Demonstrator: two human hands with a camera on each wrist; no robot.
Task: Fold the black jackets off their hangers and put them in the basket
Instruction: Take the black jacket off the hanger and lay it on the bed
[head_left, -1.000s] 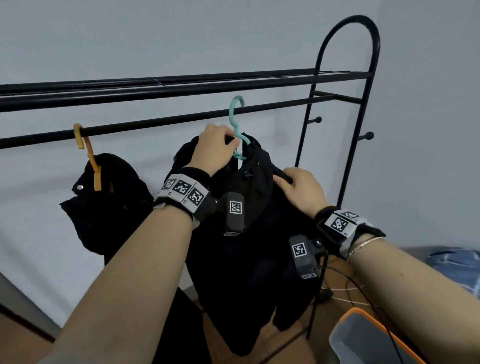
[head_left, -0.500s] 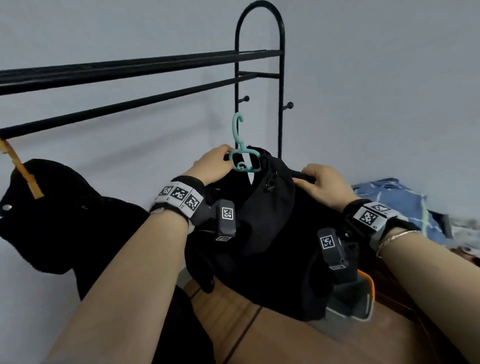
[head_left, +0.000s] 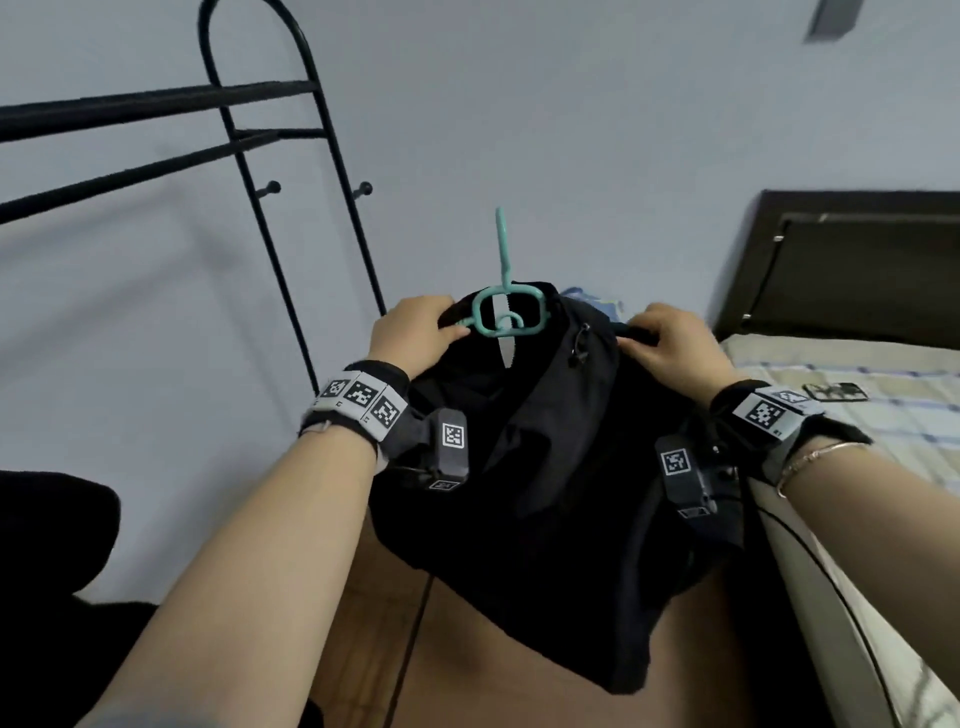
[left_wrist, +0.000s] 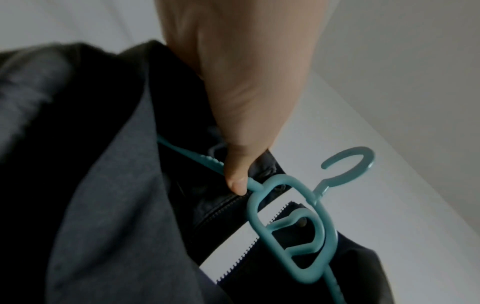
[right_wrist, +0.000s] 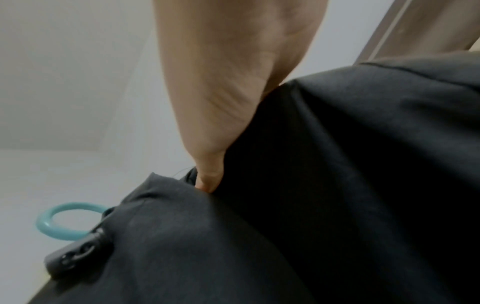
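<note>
At the fingertips: left hand (head_left: 415, 335) pinches the left shoulder of the black zip-front jacket (head_left: 545, 467) together with the arm of the teal plastic hanger (head_left: 506, 312), thumb pressed on the hanger arm in the left wrist view; right hand (head_left: 670, 348) has its fingers curled into the jacket's right shoulder, thumb tucked under the fabric fold. Jacket hangs between both hands, free of any support, hem draping toward the wood floor (head_left: 467, 675). Change since a second ago: hanger hook was on the black metal clothes rack (head_left: 291, 234), now it's off and points up into open air, and the whole load has swung right, away from the rack toward the bed with the checked sheet (head_left: 857, 415). Read: unhooking done for this one; hanger is not out yet, folding not started. Likely next is laying it on the bed to pull the hanger. Surroundings: dark headboard (head_left: 841, 260) behind the bed, a small dark object (head_left: 836, 391) on the sheet, a dark mass of cloth (head_left: 52, 530) at lower left, can't tell what it is. Basket not in view now. Obstruction: the small object sits in the probable lay-down zone.
</note>
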